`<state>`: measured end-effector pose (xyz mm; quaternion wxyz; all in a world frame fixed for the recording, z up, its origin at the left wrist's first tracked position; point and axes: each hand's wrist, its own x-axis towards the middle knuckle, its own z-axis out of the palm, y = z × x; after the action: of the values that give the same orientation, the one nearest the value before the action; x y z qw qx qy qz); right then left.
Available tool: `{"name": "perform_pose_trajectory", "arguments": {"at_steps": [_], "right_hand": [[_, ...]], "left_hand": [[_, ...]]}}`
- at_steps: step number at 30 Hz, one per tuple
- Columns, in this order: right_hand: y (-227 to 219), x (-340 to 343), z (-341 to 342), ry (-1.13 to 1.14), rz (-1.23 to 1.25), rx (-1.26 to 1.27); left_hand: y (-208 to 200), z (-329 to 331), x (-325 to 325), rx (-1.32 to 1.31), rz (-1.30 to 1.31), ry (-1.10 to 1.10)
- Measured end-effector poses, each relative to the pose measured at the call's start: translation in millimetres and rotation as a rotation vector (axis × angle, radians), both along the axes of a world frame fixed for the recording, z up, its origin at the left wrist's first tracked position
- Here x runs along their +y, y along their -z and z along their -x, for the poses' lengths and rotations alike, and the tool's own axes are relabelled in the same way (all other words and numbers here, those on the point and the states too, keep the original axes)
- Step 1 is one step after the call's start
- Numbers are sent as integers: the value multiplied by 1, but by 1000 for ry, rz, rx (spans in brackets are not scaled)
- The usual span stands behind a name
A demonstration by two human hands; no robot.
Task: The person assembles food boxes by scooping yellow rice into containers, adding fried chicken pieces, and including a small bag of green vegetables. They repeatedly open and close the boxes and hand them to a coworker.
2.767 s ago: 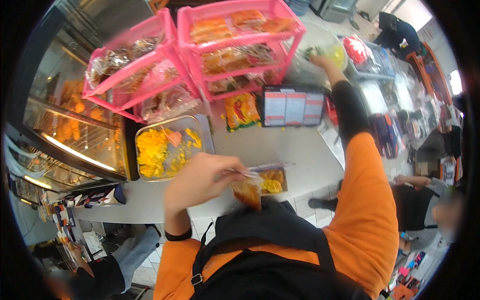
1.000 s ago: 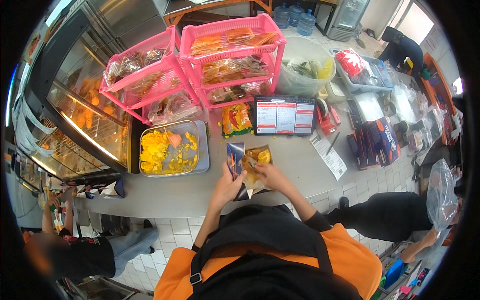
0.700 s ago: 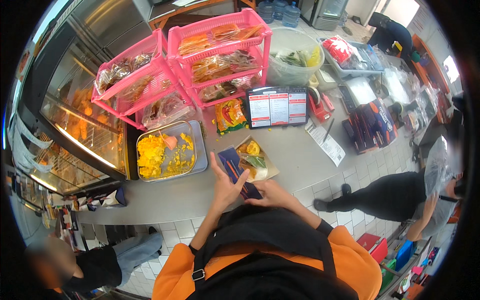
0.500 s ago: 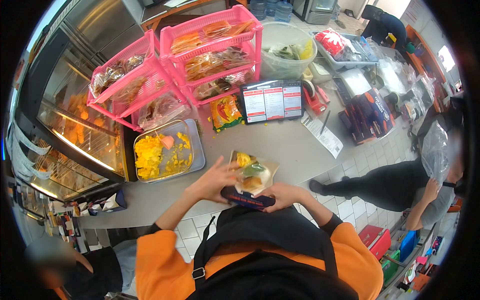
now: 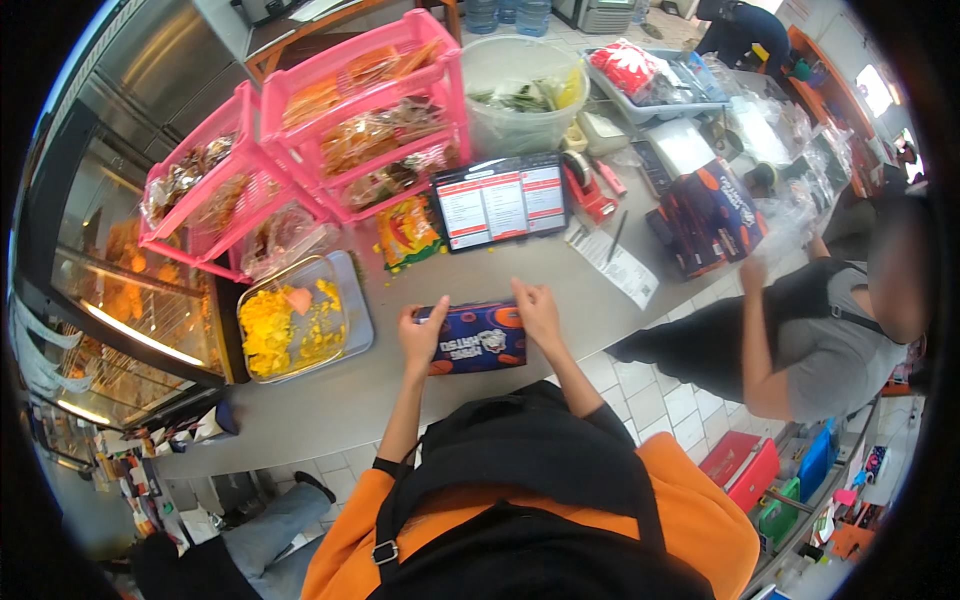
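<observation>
Box (image 5: 480, 340) lies near desk edge (image 5: 330, 430), bare room toward tray (image 5: 362, 325); left hand (image 5: 417, 338) clamps one end, right hand (image 5: 541, 314) seemingly the other; forearms (image 5: 402, 415) converge.

Box (image 5: 478, 337) on counter (image 5: 300, 415), between left hand (image 5: 420, 338) and right hand (image 5: 541, 318). Tray (image 5: 361, 325) left; tablet (image 5: 500, 203) behind, packet (image 5: 409, 231) left of tablet, tub (image 5: 512, 132) behind it, receipt (image 5: 618, 268) right.
</observation>
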<state>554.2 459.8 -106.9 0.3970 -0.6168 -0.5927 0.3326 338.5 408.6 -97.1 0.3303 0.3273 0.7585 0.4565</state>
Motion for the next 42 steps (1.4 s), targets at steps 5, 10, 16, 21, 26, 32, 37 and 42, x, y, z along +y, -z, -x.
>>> {"name": "perform_pose_trajectory", "arguments": {"at_steps": [5,10,16,21,26,32,37,42], "right_hand": [[7,13,4,-77,344,-293],[16,-3,-3,-29,71,-239],[3,4,-34,-116,68,101],[-45,18,-76,-419,62,388],[-37,96,-129,-178,151,212],[-33,192,-183,-81,284,237],[-4,164,-201,-140,312,1010],[41,166,-208,112,137,404]], "left_hand": [[16,2,7,-265,160,-23],[6,-22,-10,-459,262,-213],[-22,-63,-24,-568,154,-164],[-29,-89,-6,-478,-140,-63],[-32,-99,8,-463,-258,109],[-37,-92,14,-466,-260,388],[-40,-91,17,-416,-267,419],[-40,-90,25,-340,-261,484]]}}
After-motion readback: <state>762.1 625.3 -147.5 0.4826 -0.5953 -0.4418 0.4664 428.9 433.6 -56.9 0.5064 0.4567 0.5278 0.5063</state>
